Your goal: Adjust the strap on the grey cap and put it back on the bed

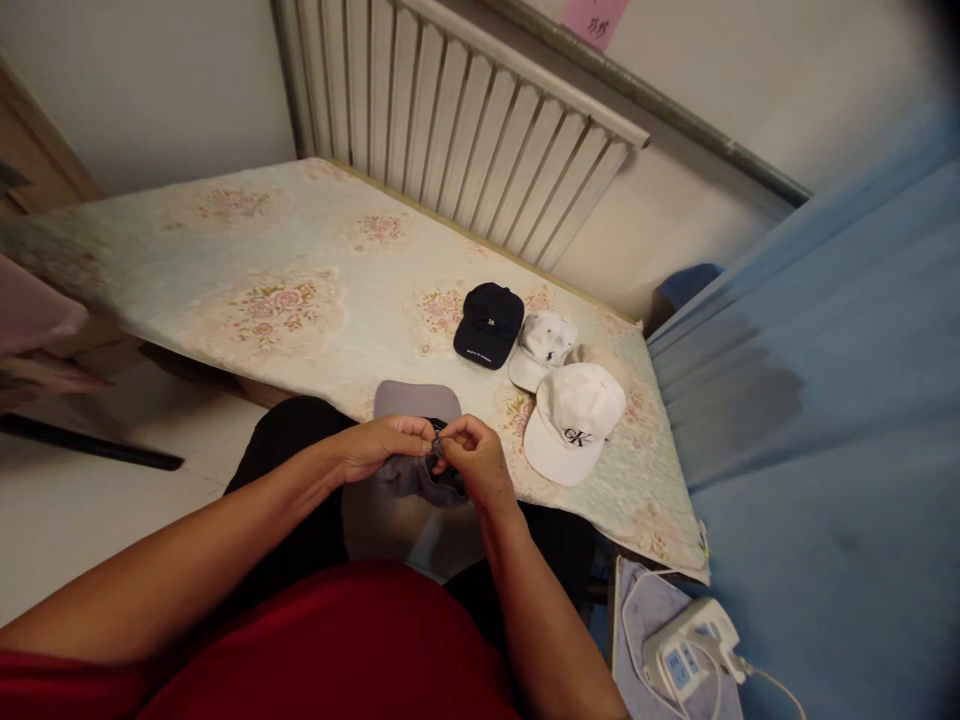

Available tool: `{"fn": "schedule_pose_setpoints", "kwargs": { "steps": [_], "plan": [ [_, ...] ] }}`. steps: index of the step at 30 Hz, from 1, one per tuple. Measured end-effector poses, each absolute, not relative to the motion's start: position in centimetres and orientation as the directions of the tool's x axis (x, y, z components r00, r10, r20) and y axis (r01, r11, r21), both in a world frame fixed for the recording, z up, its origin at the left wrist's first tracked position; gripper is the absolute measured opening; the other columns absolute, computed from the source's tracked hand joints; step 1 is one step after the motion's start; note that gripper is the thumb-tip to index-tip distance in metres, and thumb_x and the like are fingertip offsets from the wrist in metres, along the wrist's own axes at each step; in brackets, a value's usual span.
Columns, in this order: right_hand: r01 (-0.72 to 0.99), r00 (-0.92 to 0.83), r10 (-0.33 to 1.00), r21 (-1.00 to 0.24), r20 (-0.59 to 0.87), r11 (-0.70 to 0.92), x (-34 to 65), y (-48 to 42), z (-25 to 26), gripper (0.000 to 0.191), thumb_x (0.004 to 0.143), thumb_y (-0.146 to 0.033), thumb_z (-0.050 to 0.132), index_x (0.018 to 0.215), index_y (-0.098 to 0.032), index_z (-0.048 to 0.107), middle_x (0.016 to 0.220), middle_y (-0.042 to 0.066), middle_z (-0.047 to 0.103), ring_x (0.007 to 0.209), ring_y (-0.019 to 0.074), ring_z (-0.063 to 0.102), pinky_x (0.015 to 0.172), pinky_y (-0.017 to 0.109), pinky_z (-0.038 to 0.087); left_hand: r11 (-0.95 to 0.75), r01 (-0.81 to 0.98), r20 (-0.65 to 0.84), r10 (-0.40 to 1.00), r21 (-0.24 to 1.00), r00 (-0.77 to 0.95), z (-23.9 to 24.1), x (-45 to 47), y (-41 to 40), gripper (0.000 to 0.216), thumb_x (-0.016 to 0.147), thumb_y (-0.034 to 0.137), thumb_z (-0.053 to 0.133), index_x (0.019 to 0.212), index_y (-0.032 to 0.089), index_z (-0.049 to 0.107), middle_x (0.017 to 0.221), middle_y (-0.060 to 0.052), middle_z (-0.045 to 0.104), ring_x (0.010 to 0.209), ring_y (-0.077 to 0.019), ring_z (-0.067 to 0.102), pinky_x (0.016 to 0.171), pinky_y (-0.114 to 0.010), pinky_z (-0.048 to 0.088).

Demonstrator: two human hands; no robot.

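A grey baseball cap (415, 400) lies upside down at the table's near edge, its brim toward the table and its crown toward my lap. Both hands meet over its opening. My left hand (386, 447) pinches a small grey part of the cap, which looks like its strap, from the left. From the right, my right hand (476, 462) pinches the same small part with thumb and forefinger. The fingertips nearly touch and hide most of what they hold. To the right rest a black cap (491, 318), a small white cap (546, 338) and a larger white cap (585, 405) with dark letters.
A beige cap (609, 360) sits partly behind the larger white one. The table has a floral cloth (337, 290). Behind it stands a white radiator (465, 130); a blue curtain (810, 430) hangs on the right. A power strip (690, 655) with cables lies at lower right.
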State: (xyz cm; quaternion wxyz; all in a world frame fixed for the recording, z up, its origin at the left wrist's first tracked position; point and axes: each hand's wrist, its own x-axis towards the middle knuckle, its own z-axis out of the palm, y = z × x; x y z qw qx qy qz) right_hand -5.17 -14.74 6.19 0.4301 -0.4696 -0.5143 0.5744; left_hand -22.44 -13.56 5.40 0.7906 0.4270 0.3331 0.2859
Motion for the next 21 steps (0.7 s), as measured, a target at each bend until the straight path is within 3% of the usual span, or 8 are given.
{"fn": "schedule_pose_setpoints", "kwargs": {
  "steps": [13,21],
  "plan": [
    [0.078,-0.204,0.969,-0.989,-0.138,-0.124,-5.16,-14.85,7.02,0.007,0.064,-0.019,0.06,0.071,-0.02,0.057,0.051,-0.008,0.057,0.042,0.0104,0.059,0.042,0.019,0.046,0.386,-0.097,-0.266,0.776,0.917,0.572,5.14,-22.38,-13.46,0.02,0.064,0.029,0.073,0.071,0.017,0.058,0.065,0.003,0.057,0.063,-0.0119,0.05,0.06,-0.024,0.033],
    [0.107,-0.235,0.961,-0.986,-0.148,-0.126,-4.89,-14.93,7.06,0.006,0.067,-0.021,0.063,0.071,-0.02,0.058,0.053,-0.006,0.059,0.047,0.0118,0.061,0.044,0.019,0.045,0.387,-0.081,-0.274,0.77,0.918,0.576,5.15,-22.09,-13.67,0.025,0.064,0.031,0.074,0.07,0.018,0.054,0.066,0.003,0.059,0.064,-0.012,0.051,0.06,-0.024,0.032]
  ]
}}
